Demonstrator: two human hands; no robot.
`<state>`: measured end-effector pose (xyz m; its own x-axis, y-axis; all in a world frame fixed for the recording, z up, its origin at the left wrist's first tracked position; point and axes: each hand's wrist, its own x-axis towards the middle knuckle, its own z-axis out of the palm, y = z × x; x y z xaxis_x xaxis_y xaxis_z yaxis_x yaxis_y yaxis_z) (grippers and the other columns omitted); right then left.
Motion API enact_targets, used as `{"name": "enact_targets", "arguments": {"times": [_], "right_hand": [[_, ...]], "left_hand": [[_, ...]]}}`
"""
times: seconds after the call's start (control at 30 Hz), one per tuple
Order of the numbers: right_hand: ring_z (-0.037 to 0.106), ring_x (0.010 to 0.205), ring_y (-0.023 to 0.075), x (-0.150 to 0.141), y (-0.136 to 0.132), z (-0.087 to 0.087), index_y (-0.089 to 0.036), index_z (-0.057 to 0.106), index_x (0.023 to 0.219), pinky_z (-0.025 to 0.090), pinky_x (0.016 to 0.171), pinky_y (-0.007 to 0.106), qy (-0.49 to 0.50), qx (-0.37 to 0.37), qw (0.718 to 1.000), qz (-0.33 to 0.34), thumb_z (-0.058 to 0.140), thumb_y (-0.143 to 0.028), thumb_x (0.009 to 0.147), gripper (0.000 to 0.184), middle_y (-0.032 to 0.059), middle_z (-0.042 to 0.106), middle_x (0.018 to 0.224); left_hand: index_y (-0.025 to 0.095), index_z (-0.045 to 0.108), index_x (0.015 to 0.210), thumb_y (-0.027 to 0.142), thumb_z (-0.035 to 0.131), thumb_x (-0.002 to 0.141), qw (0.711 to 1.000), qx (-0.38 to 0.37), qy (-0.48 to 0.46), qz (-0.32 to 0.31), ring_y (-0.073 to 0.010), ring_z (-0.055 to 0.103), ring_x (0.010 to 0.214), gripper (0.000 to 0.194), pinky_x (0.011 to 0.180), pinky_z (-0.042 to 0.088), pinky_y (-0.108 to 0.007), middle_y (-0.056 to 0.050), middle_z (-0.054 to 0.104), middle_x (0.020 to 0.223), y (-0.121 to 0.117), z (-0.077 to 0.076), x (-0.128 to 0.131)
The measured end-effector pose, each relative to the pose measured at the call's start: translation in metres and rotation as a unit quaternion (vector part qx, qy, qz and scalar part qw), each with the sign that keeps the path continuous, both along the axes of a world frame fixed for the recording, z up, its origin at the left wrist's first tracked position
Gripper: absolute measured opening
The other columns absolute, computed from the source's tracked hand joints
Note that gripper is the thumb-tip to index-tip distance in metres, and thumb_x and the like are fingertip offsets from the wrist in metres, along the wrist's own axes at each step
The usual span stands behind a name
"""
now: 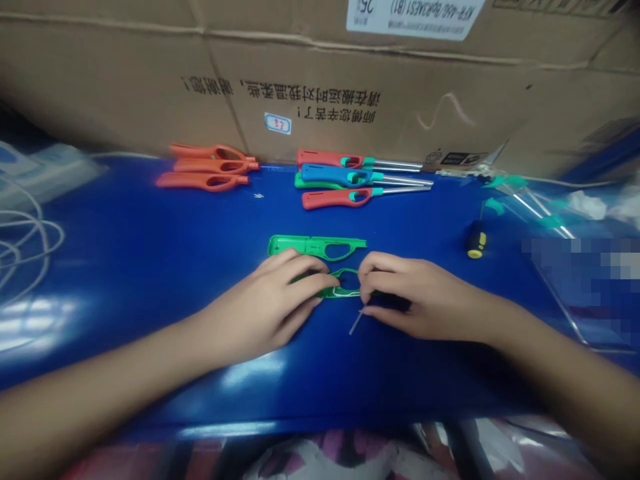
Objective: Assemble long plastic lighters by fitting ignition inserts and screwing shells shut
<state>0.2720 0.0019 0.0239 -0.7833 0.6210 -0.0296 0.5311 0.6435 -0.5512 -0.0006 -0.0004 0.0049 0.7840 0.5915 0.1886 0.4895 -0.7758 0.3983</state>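
A green lighter casing half [343, 291] lies on the blue table between my two hands, with a thin white tube or wire along its trigger loop. My left hand [280, 293] is closed on the near casing half and covers its handle end. At the other end, my right hand [400, 293] pinches close by; a thin pale strip [355, 323] sticks out below its fingertips. Whether those fingers also grip the casing is hidden. Just beyond lies the other green casing half [295, 245], its hollow side up.
Orange lighter casings [205, 180] and several long-nosed lighters [340, 198] line the back, before a cardboard box [150, 80]. A black-and-yellow screwdriver [477, 241] stands at right, near metal tubes with teal tips [535, 200]. White cable [43, 233] coils at left.
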Motion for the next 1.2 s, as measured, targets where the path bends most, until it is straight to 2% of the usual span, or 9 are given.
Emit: {"name": "enact_targets", "arguments": {"times": [0.17,0.3,0.37,0.47,1.2], "right_hand": [[0.056,0.077,0.0136,0.0,0.0,0.0,-0.022,0.054,0.085,0.041,0.065,0.027,-0.031,0.048,0.998,-0.005,0.057,-0.031,0.098,0.016,0.0027,0.06,0.099],[0.058,0.077,0.0138,-0.004,0.001,-0.004,-0.023,0.059,0.099,0.038,0.061,0.026,-0.062,0.106,0.992,-0.016,0.05,-0.03,0.102,0.012,0.0024,0.064,0.097],[0.06,0.08,0.0146,-0.004,0.001,-0.006,-0.024,0.06,0.107,0.039,0.063,0.027,-0.072,0.131,0.989,-0.01,0.047,-0.032,0.104,0.016,0.0026,0.065,0.099],[0.062,0.083,0.015,-0.004,0.001,-0.008,-0.023,0.062,0.105,0.039,0.065,0.028,-0.08,0.153,0.985,0.004,0.042,-0.034,0.106,0.023,0.0025,0.067,0.098],[0.062,0.082,0.0154,-0.002,0.002,-0.012,-0.021,0.059,0.101,0.041,0.066,0.028,-0.058,0.148,0.987,-0.001,0.044,-0.03,0.105,0.019,0.0012,0.066,0.097]], "left_hand": [[0.024,0.063,0.126,0.017,0.048,0.1,1.0,0.001,0.002,0.0,-0.0266,0.053,0.113,0.031,0.097,0.047,-0.044,-0.011,0.06,0.126,0.0,-0.001,0.001],[0.023,0.063,0.125,0.016,0.048,0.099,1.0,-0.009,-0.015,-0.006,-0.0261,0.052,0.113,0.031,0.098,0.046,-0.043,-0.011,0.059,0.126,0.001,-0.001,0.001],[0.022,0.063,0.125,0.016,0.048,0.099,1.0,-0.013,-0.019,-0.01,-0.0255,0.052,0.113,0.03,0.099,0.046,-0.042,-0.01,0.059,0.126,0.001,-0.001,0.0],[0.021,0.064,0.124,0.016,0.048,0.1,1.0,-0.012,-0.02,-0.014,-0.025,0.052,0.114,0.029,0.1,0.045,-0.041,-0.01,0.059,0.125,0.002,-0.002,0.0],[0.025,0.064,0.126,0.018,0.044,0.102,0.999,0.006,0.006,-0.032,-0.0256,0.052,0.113,0.032,0.096,0.047,-0.043,-0.011,0.058,0.124,0.005,0.0,-0.002]]}}
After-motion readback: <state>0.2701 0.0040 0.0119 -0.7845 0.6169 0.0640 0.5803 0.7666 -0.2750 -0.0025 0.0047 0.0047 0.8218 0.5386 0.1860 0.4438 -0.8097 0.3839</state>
